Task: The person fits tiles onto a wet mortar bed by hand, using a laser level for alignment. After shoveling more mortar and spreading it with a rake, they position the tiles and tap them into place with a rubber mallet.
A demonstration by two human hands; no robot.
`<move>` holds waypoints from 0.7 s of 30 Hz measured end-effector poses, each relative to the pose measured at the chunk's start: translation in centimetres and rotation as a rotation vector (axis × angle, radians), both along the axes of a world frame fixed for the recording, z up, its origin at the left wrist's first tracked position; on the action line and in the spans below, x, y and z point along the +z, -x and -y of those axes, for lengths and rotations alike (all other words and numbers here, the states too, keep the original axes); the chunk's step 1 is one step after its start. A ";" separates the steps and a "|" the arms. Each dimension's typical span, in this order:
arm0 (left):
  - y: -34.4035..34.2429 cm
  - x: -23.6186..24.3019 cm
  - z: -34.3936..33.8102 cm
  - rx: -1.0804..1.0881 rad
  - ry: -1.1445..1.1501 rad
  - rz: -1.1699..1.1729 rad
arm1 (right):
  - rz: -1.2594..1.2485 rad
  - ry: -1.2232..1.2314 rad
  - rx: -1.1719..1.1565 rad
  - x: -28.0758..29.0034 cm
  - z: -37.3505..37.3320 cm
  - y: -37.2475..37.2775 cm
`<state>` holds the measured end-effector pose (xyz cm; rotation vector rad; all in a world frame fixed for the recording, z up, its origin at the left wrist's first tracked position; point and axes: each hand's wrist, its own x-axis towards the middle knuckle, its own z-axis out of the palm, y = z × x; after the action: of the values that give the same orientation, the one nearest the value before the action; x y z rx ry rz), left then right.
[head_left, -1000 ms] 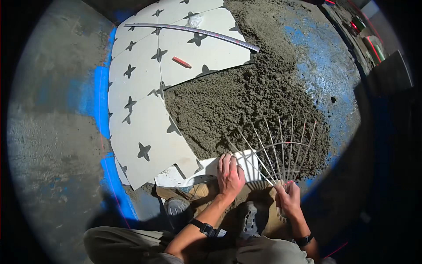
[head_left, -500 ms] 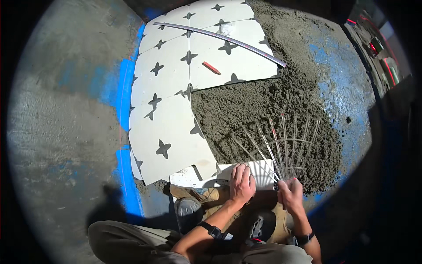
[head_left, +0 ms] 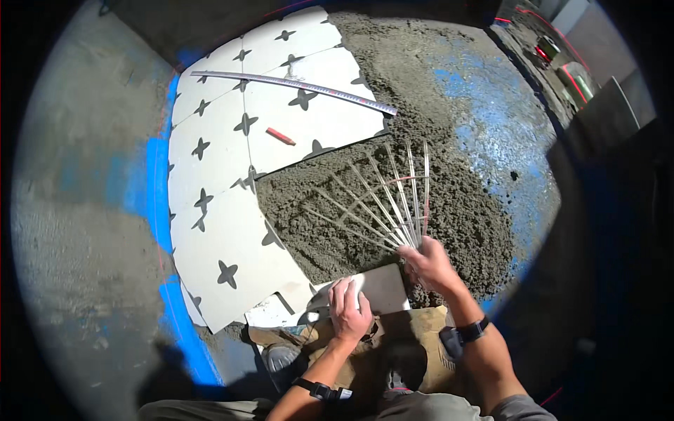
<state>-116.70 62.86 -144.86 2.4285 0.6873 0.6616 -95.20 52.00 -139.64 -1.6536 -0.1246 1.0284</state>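
Note:
My right hand [head_left: 428, 265] is closed round the narrow end of a fan of thin pale rods [head_left: 382, 196]. The rods spread over the grey mortar bed [head_left: 460, 224], look joined by cross lines and resemble a fan rake; blur hides the exact kind. My left hand [head_left: 349, 312] lies over a narrow white tile piece [head_left: 386, 289] just in front of my feet, fingers together and bent onto it. Beyond it to the left are laid white tiles [head_left: 263, 270] with dark cross-shaped inlays. A red pencil [head_left: 281, 136] and a long metal ruler [head_left: 302, 85] rest on them.
Blue-painted strip [head_left: 158, 186] runs along the left edge of the tiles, against a grey wall [head_left: 84, 210]. My boot [head_left: 284, 356] stands close to the tile piece. At the far right are objects under red light lines, among them a pale green container [head_left: 576, 81].
My right hand has moved forward over the mortar, carrying the fan of rods, which has swung leftward. The view has shifted. My left hand stays at the tile piece.

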 end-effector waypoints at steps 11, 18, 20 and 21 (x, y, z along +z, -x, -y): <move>-3.2 -0.3 1.4 -0.073 0.010 0.010 | 0.145 0.012 -0.219 3.8 5.4 -6.0; -4.5 0.1 0.6 -0.085 0.003 -0.145 | 0.043 0.224 -0.160 6.3 11.9 -3.0; -6.3 -0.1 0.2 -0.022 0.014 -0.179 | 0.080 0.189 -0.123 5.5 14.0 -2.0; -6.8 -0.5 0.4 0.003 0.074 -0.223 | 0.058 0.218 -0.104 5.0 15.0 -1.4</move>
<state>-109.85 62.48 -145.35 2.4543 0.7887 0.3622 -93.76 36.96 -134.66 -1.8678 0.0369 0.9410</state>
